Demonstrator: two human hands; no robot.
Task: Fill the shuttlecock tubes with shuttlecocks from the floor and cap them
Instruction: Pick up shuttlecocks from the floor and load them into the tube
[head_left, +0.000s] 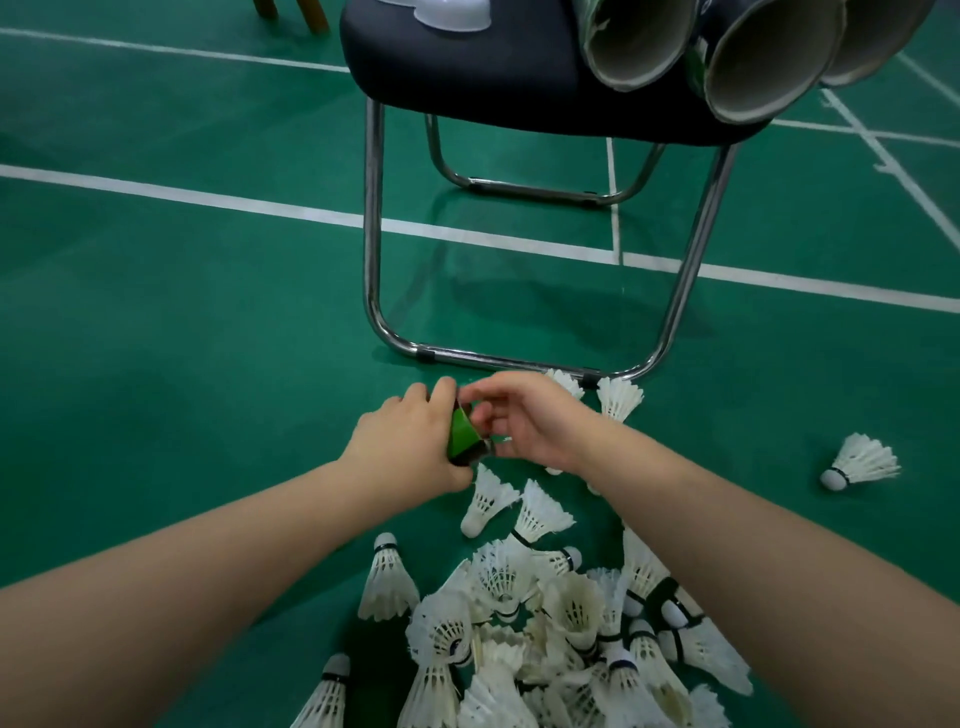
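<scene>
A green badminton court floor (182, 322) with white boundary lines (208, 196) fills the room underfoot. Nearest, at the person's feet, a heap of white feathered shuttlecocks (545, 634) lies tumbled on the floor, cork ends pointing every way, some with dark bands. A few strays sit just beyond the heap, and one lone shuttlecock (860, 462) lies well apart to the right.

Above the heap both bare forearms reach forward. The left hand (410, 441) is wrapped around a green and black tube (464, 435), fingers curled firmly about it, holding it tilted with its far end hidden behind the knuckles. The right hand (530, 421) is right beside it, fingers bent and pinched together at the tube's upper end; whether it has hold of a shuttlecock or only touches the tube I cannot tell, since the fingers cover that spot. Two more shuttlecocks (618, 397) stand just behind the right hand, against the chair's floor rail.

Farther off stands a chair (467, 67) with a dark padded seat on chrome tube legs (371, 234). On the seat's right side lie several open cardboard tubes (758, 57), their mouths facing this way, side by side. Toward the seat's back sit translucent white caps (452, 15). At the far left edge, wooden legs (311, 13) of other furniture show.
</scene>
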